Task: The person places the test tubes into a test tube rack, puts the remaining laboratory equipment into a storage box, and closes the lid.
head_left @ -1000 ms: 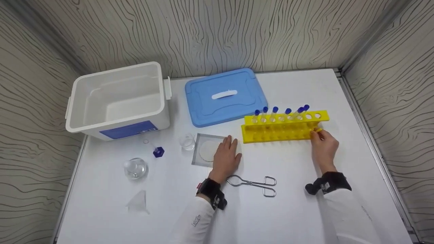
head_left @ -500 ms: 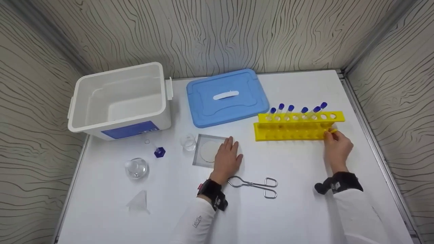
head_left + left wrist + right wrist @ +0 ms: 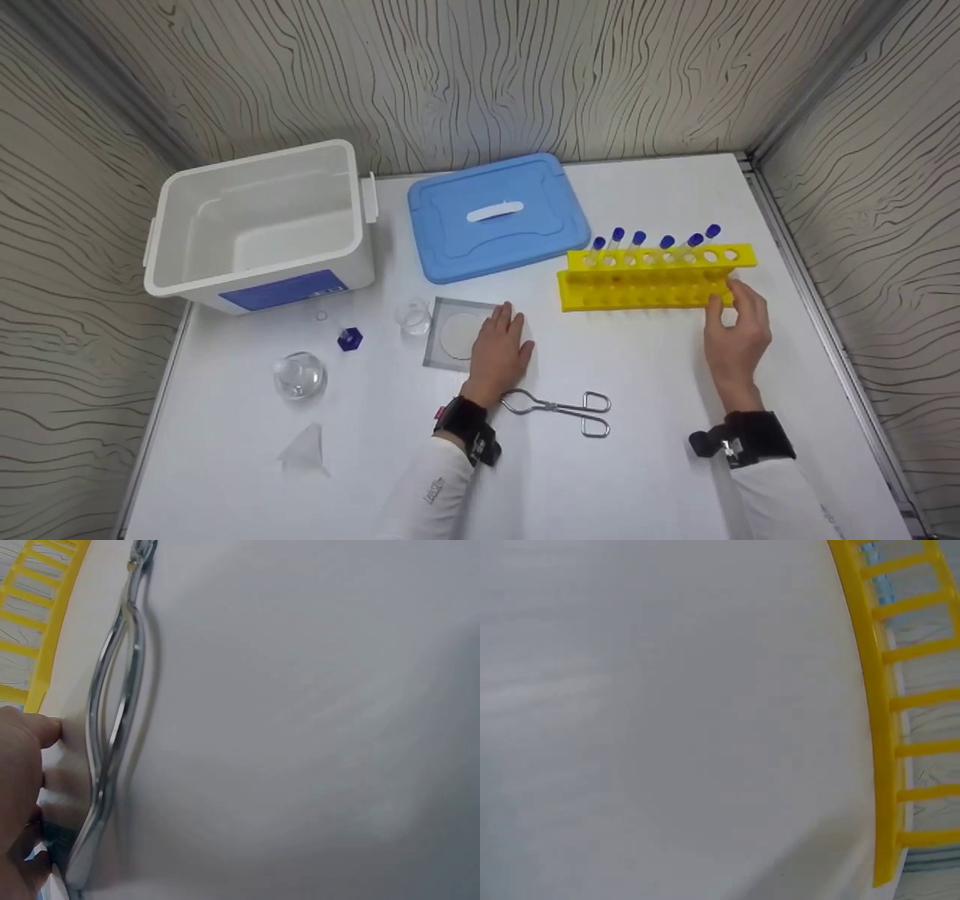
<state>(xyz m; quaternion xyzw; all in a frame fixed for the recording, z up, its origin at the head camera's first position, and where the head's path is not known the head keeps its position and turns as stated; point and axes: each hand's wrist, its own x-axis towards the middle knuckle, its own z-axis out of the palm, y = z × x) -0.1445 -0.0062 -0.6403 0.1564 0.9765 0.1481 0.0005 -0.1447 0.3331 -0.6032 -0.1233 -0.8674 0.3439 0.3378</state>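
While the yellow rack (image 3: 645, 298) stands on the counter (image 3: 600, 484), we see the right grip (image 3: 739, 330) at its right end, thumb and fingers parted.

Whether those fingers touch the rack, we cannot tell; the left grip (image 3: 499, 356) lies flat, fingers straight, over a grey square mat (image 3: 456, 335). Around the white counter we see wavy-lined walls (image 3: 480, 82), and on it a white tub (image 3: 356, 262), a blue lid (image 3: 499, 238) and metal tongs (image 3: 551, 406). Compared with a second ago, the rack sits farther right, and the right fingers, then pinching its end, have loosened.
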